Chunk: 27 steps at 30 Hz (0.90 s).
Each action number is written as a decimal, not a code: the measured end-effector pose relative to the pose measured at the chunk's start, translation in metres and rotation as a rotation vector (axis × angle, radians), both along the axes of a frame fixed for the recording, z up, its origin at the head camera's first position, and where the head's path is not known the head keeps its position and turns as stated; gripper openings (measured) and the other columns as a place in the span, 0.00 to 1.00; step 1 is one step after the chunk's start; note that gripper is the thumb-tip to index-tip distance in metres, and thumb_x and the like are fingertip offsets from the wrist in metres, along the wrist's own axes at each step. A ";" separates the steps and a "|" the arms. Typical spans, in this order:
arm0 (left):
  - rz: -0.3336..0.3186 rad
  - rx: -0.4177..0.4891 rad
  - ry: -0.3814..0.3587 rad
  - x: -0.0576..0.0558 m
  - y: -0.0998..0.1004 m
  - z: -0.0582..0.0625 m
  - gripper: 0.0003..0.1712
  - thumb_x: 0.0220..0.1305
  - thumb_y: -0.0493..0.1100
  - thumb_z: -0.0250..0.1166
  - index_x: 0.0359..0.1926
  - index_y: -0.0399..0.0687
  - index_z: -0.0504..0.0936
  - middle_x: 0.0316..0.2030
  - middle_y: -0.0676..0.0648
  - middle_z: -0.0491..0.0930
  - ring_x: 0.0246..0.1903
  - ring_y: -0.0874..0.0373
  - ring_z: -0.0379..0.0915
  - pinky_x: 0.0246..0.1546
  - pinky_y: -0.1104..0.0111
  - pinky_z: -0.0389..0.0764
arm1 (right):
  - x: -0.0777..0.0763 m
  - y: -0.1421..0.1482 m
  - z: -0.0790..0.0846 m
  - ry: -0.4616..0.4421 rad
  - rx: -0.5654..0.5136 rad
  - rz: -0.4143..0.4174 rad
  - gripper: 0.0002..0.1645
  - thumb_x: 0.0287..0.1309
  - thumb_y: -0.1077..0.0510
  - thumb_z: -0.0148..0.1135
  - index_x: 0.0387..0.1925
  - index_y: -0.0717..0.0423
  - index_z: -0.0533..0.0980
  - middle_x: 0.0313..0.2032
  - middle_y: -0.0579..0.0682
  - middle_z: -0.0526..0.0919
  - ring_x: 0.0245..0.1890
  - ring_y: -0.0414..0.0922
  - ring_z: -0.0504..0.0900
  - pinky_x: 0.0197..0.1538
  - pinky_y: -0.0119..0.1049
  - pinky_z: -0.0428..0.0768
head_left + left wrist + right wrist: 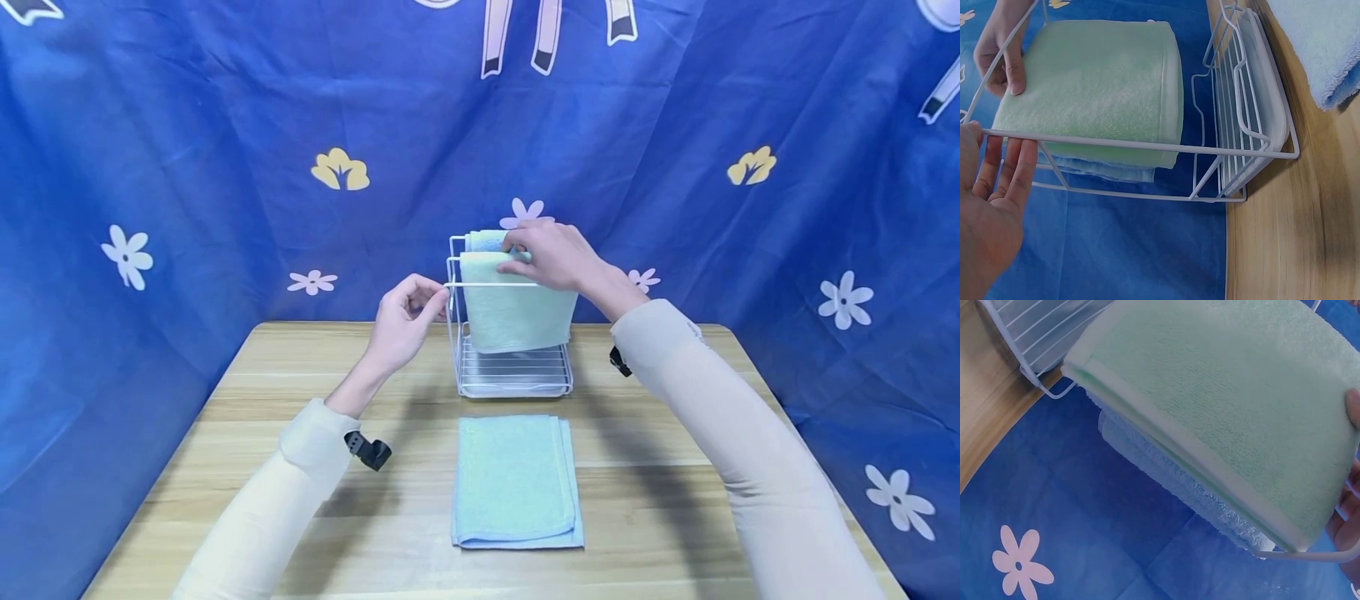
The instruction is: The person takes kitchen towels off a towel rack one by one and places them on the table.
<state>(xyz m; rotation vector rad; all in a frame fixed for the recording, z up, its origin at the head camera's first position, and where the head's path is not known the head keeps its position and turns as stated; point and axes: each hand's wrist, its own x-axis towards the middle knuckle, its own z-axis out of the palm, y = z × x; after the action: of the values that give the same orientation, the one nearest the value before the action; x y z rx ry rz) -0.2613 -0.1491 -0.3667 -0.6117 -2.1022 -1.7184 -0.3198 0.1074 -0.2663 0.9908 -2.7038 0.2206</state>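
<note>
A white wire rack (516,392) with a slatted bottom tray stands at the back of the table. My left hand (405,321) grips its front left upright near the top, thumb and fingers at the bar. Draped over one of the upper bars hangs a pale green towel (517,321). My right hand (555,254) pinches the green towel's top fold, thumb in front and fingers behind. Behind it, a blue towel (486,240) hangs on the rear bar, mostly hidden by the green one. The right wrist view shows the green towel (1210,406) close up, with the blue layer beneath.
A folded light blue towel (513,479) lies flat on the wooden table (262,392) in front of the rack. Blue patterned curtain (225,167) hangs behind the table and on both sides. A dark strap with a small device (367,450) sits at the left wrist.
</note>
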 end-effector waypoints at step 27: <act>0.001 -0.002 -0.003 0.001 0.000 0.001 0.08 0.75 0.36 0.65 0.45 0.32 0.82 0.33 0.35 0.82 0.30 0.62 0.82 0.35 0.72 0.89 | -0.001 0.005 0.001 0.021 -0.054 0.026 0.17 0.70 0.39 0.67 0.47 0.45 0.87 0.42 0.45 0.87 0.37 0.46 0.83 0.37 0.44 0.83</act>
<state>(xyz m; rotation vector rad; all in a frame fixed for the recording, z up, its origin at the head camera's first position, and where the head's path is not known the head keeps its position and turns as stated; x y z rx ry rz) -0.2606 -0.1487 -0.3656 -0.6082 -2.1063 -1.7181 -0.3207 0.1122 -0.2653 1.0077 -2.6521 0.2853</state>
